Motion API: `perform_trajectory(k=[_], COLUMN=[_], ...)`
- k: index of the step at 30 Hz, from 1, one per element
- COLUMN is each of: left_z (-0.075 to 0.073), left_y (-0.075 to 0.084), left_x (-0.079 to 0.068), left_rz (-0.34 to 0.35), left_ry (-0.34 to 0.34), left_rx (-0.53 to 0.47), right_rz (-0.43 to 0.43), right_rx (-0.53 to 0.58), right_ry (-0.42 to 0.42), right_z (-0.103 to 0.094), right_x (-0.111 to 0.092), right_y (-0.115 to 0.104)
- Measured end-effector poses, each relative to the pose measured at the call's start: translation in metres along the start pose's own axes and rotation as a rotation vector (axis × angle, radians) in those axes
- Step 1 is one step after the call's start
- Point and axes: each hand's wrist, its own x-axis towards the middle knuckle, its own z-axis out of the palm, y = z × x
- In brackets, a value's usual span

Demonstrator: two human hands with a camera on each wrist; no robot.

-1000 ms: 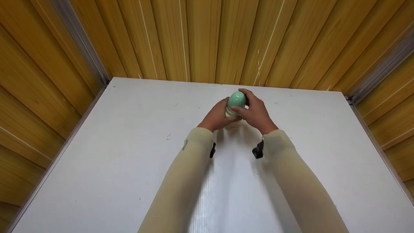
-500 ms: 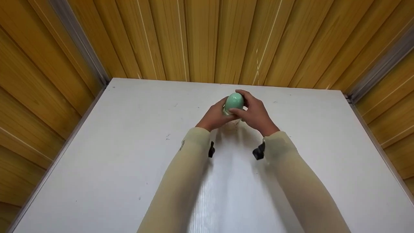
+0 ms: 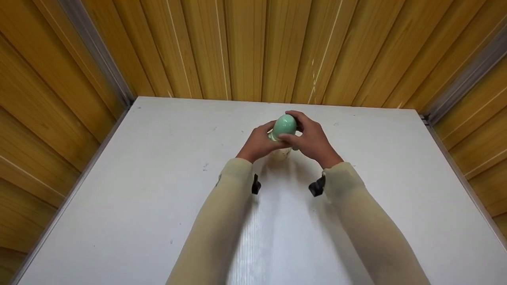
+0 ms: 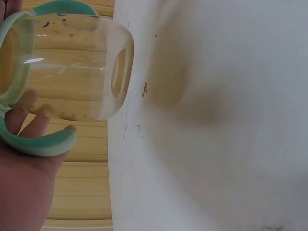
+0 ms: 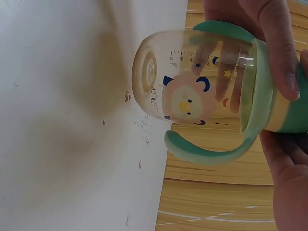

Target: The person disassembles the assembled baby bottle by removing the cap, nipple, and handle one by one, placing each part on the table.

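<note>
A baby bottle with a clear amber-tinted body [image 5: 185, 82], printed with a cartoon animal and measuring marks, is upright between both hands, its base close over the white table. Two green side handles [image 5: 211, 151] come off its collar. Its rounded green cap [image 3: 285, 123] points up. Around the collar, my left hand [image 3: 259, 142] grips the bottle, with its fingers showing through the clear body from behind. My right hand [image 3: 313, 138] holds the cap from the right, thumb in front and fingers at the back. Part of the cap is hidden by that thumb.
A white table [image 3: 158, 190] with small scuff marks lies below. Yellow wood-look panels [image 3: 245, 47] rise behind its far edge and at both sides, with grey metal posts [image 3: 97, 51] at the corners. Small black devices [image 3: 317, 187] sit at the wrists.
Both hands and the bottle have shifted slightly left and toward me. More of the clear body now shows below the hands. The grip on collar and cap looks the same.
</note>
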Motion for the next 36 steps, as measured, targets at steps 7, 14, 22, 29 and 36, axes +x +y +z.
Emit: perform_trajectory(k=[7, 14, 22, 29, 36], left_z=[-0.001, 0.001, -0.001, -0.003, -0.012], left_y=[0.0, 0.003, 0.01, 0.017, 0.044], left_x=[-0.003, -0.009, -0.02, -0.03, -0.051], left_rz=[0.057, 0.068, 0.095, 0.11, 0.14], left_ry=[0.033, 0.048, 0.066, 0.064, 0.042], left_rx=[-0.029, -0.063, -0.043, -0.038, -0.06], right_rz=[-0.032, -0.036, -0.049, -0.066, -0.064], right_rx=[0.01, -0.003, -0.018, 0.045, 0.112], right_ry=[0.01, 0.018, 0.043, 0.072, 0.065], right_z=[-0.001, 0.0, 0.003, 0.007, 0.007], right_x=[-0.003, -0.009, -0.02, -0.027, -0.036], right_y=[-0.007, -0.012, -0.021, -0.028, -0.042])
